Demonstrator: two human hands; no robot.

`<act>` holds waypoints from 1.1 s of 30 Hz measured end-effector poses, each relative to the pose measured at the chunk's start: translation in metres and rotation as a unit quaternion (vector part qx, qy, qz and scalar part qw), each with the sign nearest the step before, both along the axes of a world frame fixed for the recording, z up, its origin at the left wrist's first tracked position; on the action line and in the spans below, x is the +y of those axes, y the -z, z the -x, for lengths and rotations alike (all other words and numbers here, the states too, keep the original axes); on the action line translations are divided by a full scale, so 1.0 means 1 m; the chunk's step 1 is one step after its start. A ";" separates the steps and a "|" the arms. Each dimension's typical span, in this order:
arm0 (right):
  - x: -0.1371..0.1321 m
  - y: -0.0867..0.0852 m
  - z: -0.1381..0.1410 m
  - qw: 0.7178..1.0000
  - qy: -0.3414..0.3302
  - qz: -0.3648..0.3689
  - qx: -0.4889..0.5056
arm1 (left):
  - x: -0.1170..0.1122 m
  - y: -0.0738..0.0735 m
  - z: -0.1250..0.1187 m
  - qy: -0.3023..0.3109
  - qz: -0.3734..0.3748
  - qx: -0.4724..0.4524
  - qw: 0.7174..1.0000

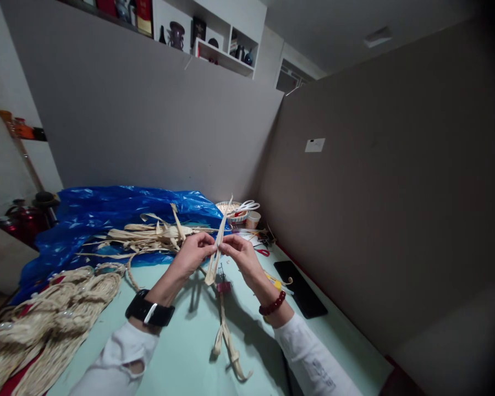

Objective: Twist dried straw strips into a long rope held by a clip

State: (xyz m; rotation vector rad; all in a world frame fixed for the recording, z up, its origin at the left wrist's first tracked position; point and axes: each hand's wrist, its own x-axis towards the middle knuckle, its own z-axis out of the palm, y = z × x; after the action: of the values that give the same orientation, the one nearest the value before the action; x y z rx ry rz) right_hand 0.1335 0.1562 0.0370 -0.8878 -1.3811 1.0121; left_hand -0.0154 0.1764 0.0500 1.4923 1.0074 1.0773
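Husk strip [218, 242] is up off the table [181, 357] and standing nearly upright. You've got it pinched from both sides, left hand [192, 254] and right hand [241, 254] closed on it fingertip to fingertip at mid-length, its pale tip poking up above your fingers. Below the grip, towards you, the strip runs down past a small red clip [223, 286] into a braided tail [227, 338] lying on the tabletop. There's a black watch [150, 312] on your left wrist and a red bead bracelet [272, 304] on your right. Right of the grip lies a dark phone [300, 287], flat. Down to the left is a woven straw piece [45, 313]. Just beyond your knuckles sits a loose heap of husks [148, 236] on a blue plastic sheet [107, 209]. Further back are a small basket [231, 213] with white scissors [245, 207] across it and a cup [253, 220] beside it.
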 end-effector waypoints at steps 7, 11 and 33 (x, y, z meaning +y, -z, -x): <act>-0.002 0.001 0.002 1.000 -0.026 0.007 0.015 | 0.002 0.000 0.002 0.011 0.000 -0.008 1.000; -0.002 0.001 0.002 0.999 -0.034 0.022 0.009 | 0.001 -0.001 0.005 0.016 0.005 -0.013 1.000; 0.000 0.006 -0.001 0.998 -0.054 0.022 0.027 | -0.005 -0.005 0.005 0.028 -0.013 -0.003 1.000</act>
State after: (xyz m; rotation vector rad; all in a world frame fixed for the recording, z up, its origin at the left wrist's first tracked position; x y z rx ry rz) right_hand 0.1341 0.1565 0.0308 -0.8189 -1.3788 1.1442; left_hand -0.0201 0.1719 0.0550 1.5281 0.9447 1.0581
